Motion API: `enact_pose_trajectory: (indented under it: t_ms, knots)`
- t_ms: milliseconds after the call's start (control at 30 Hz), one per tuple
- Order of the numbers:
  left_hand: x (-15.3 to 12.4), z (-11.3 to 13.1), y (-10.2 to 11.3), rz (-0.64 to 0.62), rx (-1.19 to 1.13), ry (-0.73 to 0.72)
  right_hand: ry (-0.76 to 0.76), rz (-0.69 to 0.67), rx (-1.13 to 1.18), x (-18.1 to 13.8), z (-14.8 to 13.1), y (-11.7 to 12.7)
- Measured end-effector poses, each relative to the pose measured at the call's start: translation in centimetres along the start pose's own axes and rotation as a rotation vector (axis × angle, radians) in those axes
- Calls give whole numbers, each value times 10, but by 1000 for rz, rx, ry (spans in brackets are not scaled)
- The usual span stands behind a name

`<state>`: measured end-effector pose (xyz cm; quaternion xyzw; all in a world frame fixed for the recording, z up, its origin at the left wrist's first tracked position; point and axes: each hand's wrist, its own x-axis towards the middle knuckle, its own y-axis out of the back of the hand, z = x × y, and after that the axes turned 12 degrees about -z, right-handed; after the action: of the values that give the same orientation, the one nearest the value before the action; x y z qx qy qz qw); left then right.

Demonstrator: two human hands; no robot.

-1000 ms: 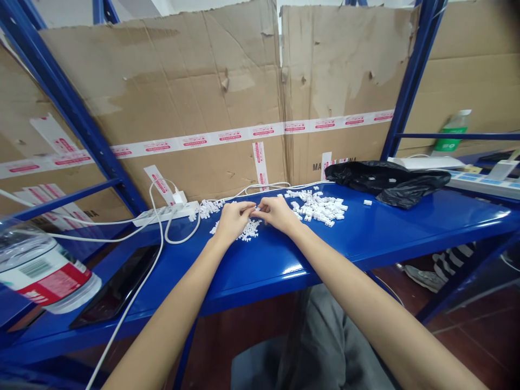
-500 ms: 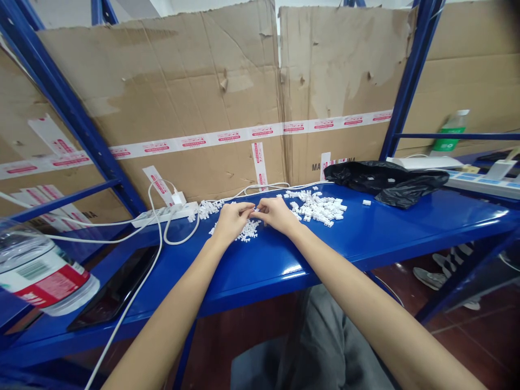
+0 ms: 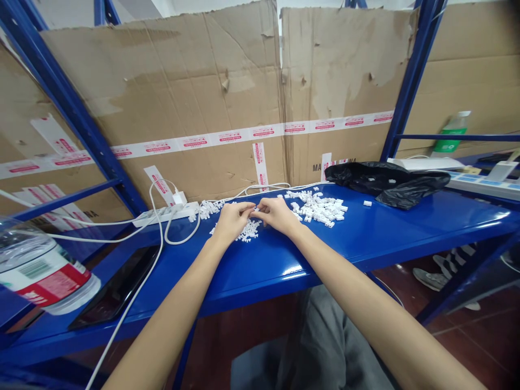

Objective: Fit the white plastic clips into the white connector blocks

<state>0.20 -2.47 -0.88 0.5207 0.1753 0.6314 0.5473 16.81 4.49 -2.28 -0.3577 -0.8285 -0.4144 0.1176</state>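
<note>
My left hand (image 3: pixel 231 219) and my right hand (image 3: pixel 277 213) meet fingertip to fingertip over a blue metal shelf (image 3: pixel 365 238). Both pinch a small white plastic piece (image 3: pixel 255 208) between them. Under the hands lies a small pile of white pieces (image 3: pixel 248 232). A larger pile of the same white pieces (image 3: pixel 319 207) lies just right of my right hand. Another small cluster (image 3: pixel 207 207) sits left of my left hand, by a white power strip (image 3: pixel 162 215).
A black plastic bag (image 3: pixel 385 181) lies at the right rear of the shelf. White cables (image 3: pixel 170 233) run across the left side beside a dark tablet (image 3: pixel 116 290). A water bottle (image 3: pixel 36 268) lies at far left. Cardboard (image 3: pixel 203 97) backs the shelf; blue uprights (image 3: pixel 410 81) flank it.
</note>
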Motion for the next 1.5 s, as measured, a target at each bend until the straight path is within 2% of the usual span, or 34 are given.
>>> enact_pose_trajectory:
  t_ms: [267, 733, 967, 1167, 1500]
  knots:
    - [0, 5, 1, 43, -35, 27, 29, 26, 9, 2, 4, -1]
    - [0, -2, 1, -10, -27, -43, 33, 20, -7, 2, 4, -1]
    - [-2, 4, 2, -1, -50, -42, 39, 48, 33, 3, 5, -1]
    - [-1, 9, 0, 74, -261, 11, 47, 78, 108, 2, -1, -1]
    - [2, 11, 4, 82, -596, 118, 51, 68, 184, 2, -3, -2]
